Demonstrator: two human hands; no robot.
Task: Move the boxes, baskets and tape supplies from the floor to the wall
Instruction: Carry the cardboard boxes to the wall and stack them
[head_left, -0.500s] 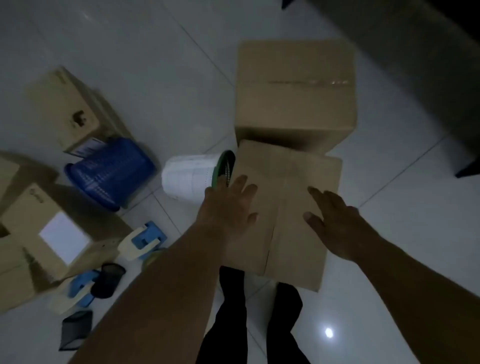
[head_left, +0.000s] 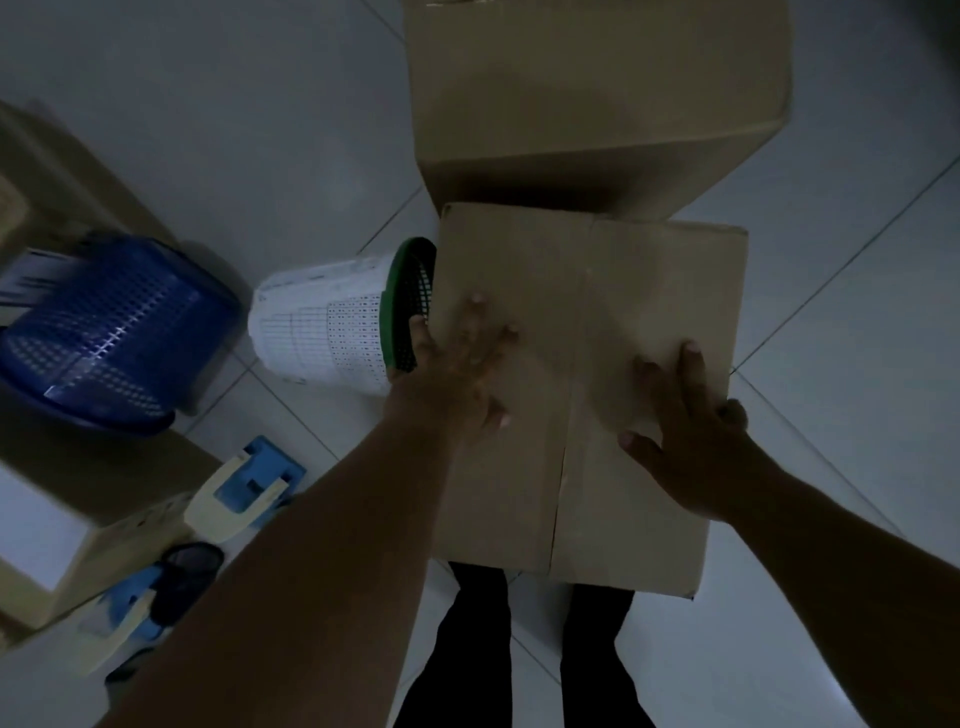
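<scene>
A closed brown cardboard box (head_left: 644, 291) lies on the tiled floor right in front of my legs. My left hand (head_left: 457, 369) rests flat on its top near the left edge, fingers spread. My right hand (head_left: 685, 431) lies on the top toward the right edge, with the thumb pointing inward. A bigger cardboard box (head_left: 597, 88) stands directly behind it. Left of the box a white basket with a green rim (head_left: 327, 327) lies on its side, and a blue basket (head_left: 109, 332) sits upturned further left.
Two cream and blue tape dispensers (head_left: 244, 488) (head_left: 119, 629) and a small black mesh cup (head_left: 189, 569) lie at the lower left. More cardboard boxes (head_left: 57, 525) crowd the left edge. Open tiled floor (head_left: 857, 322) spreads to the right.
Both hands have come down onto the box top, the left nearer its left edge and the right nearer its right edge. The view has dropped closer to the boxes.
</scene>
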